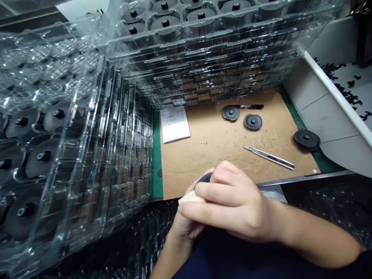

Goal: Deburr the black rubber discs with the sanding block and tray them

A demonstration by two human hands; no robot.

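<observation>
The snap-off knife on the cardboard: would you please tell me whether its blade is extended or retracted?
Extended: the bare steel blade sticks out past the handle.

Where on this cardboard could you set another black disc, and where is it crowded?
Bare cardboard spreads between the paper slip and the two black discs, beside the utility knife. Stacked clear trays crowd the left and top edges.

Clear plastic trays [203, 66], utility knife [269, 157], black marker [247, 106], printed form [174, 124], cardboard sheet [221, 147]

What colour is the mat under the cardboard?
Green, best seen in the head view, along the left edge of the mat beside the cardboard.
</observation>
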